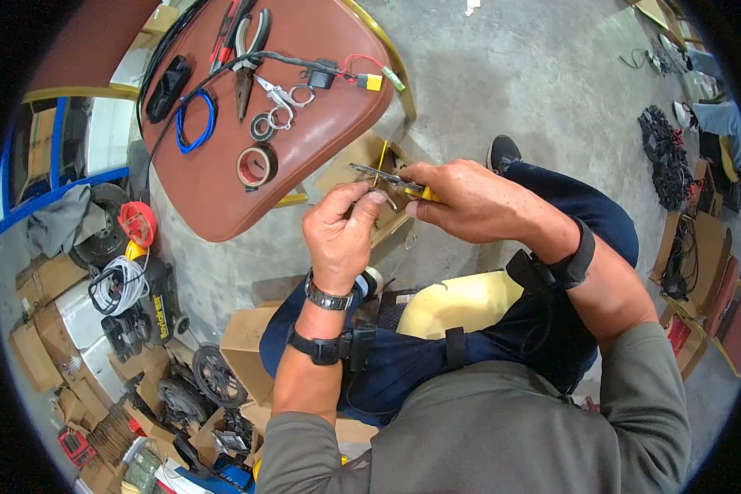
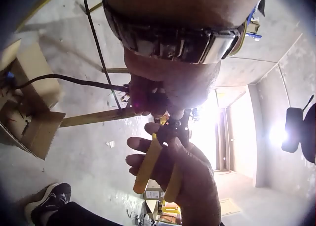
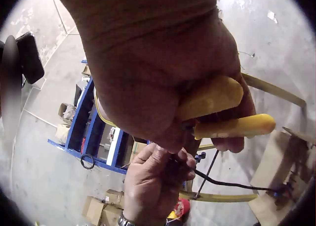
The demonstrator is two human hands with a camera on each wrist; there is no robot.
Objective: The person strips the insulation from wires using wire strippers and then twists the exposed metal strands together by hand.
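Yellow-handled stripper (image 1: 391,179), mid-frame: right hand (image 1: 469,202) is squeezing it while left hand (image 1: 342,230) is pinching the black wire (image 3: 232,185); a steady pull looks next.

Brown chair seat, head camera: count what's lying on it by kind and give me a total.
On the brown chair seat:
Pliers: 1
Scissors: 1
Tape rolls, brown and small dark: 2
Blue wire coil: 1
Black box: 1
Cable with yellow plug: 1
Total: 7
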